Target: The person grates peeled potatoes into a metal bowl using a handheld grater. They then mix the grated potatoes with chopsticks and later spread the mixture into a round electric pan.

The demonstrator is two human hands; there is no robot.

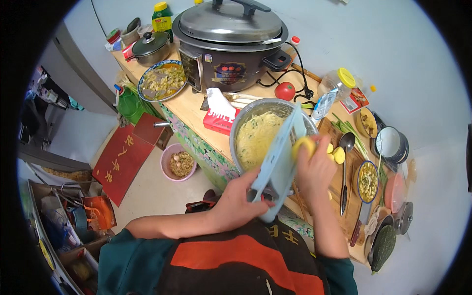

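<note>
My left hand (236, 201) grips the lower end of a light blue plastic grater (282, 147), which is tilted over a large metal bowl (233, 143). In my right hand (315, 171) is a peeled yellow potato (304, 146), against or very near the grater's right face. A pale yellow mixture (258, 134) with green flecks lies in the bowl. The grater hides part of the bowl's right side. Several peeled potato pieces (339, 155) rest on the wooden cutting board (333, 204) to the right, beside a metal ladle (344, 173).
Behind the bowl stands a large electric cooker (228, 70), with a tissue pack (218, 120) and tomato (284, 91) nearby. A knife (361, 221), bowl of chopped food (368, 182) and dark green squash (383, 247) sit at right. A pink basin (165, 167) is on the floor.
</note>
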